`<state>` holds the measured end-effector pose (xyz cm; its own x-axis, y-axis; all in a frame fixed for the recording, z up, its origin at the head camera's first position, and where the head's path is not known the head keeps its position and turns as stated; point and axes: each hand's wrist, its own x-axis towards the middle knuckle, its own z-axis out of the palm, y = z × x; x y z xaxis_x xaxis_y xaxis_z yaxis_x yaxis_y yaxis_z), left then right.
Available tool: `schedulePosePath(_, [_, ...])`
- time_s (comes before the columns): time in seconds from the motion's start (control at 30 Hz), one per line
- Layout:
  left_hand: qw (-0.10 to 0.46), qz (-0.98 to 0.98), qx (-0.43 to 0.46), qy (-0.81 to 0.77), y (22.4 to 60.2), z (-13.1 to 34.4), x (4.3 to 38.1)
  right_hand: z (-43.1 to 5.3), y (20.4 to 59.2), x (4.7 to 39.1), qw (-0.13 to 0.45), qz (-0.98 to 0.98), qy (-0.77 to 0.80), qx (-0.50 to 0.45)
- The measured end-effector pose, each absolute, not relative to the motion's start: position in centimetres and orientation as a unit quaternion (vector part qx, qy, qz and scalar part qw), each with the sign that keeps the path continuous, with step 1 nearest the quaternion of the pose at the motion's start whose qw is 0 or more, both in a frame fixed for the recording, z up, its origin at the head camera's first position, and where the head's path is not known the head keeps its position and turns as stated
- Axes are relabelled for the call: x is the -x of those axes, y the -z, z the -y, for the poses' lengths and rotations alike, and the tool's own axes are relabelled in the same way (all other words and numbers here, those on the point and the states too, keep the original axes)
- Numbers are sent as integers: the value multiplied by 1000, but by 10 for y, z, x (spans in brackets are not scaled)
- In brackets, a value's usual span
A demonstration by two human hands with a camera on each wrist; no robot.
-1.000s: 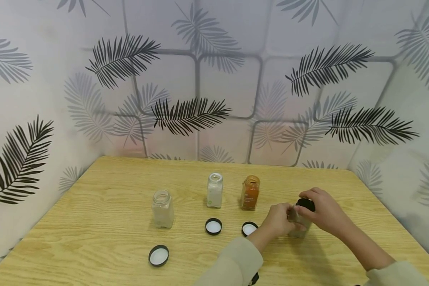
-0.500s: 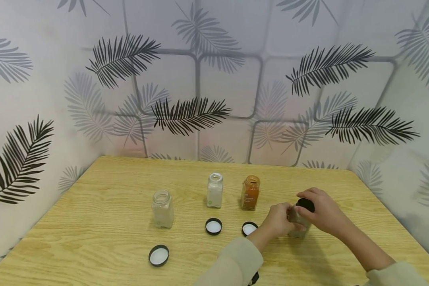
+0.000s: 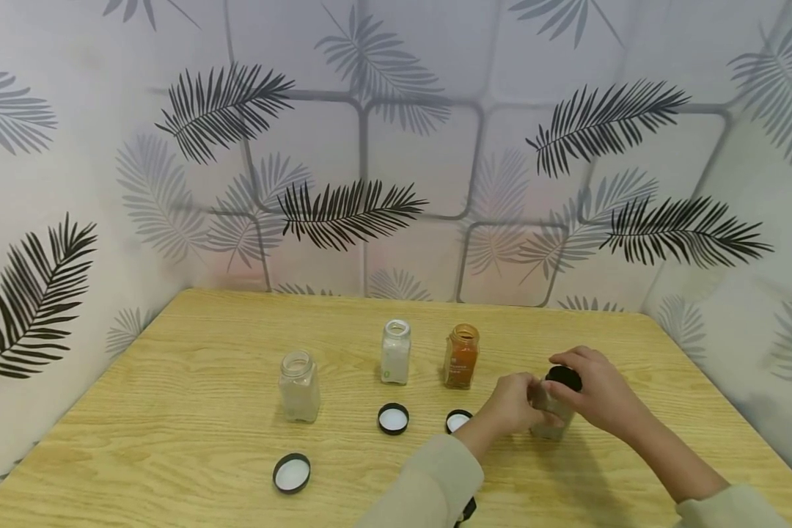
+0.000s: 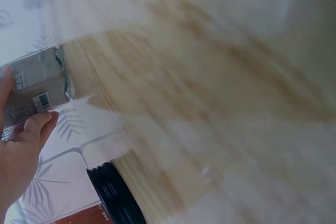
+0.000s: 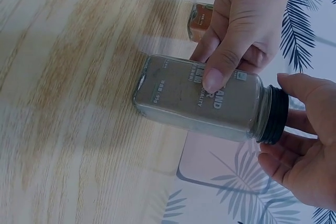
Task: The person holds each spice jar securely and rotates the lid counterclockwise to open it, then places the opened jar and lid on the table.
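Observation:
A square glass jar of grey-brown powder stands upright on the table at the right. Its ribbed black lid is on the neck. My left hand grips the jar's body, thumb across the printed face in the right wrist view. Fingers and thumb of my right hand are curled round the lid from above. In the left wrist view the jar's barcode side shows beside the left fingers. Left of my hands stands an uncapped jar of orange-red powder, its black lid lying before it.
Two more uncapped jars stand to the left: a white-filled jar and a pale jar. One upturned black lid lies before the first, another lid before the second. A patterned wall borders the wooden table.
Both hands keep their places on the jar and its lid, with only slight shifts of the right fingers. The uncapped jars and loose lids stay where they were.

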<state>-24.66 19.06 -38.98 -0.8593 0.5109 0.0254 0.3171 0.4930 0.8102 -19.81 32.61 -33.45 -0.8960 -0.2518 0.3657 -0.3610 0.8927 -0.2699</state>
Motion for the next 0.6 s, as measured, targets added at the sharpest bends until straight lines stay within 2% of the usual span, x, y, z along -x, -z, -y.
schedulePosePath(0.6, [120, -850, -240, -453, 389, -190, 247, -328, 334, 199, 159, 956, -171, -176])
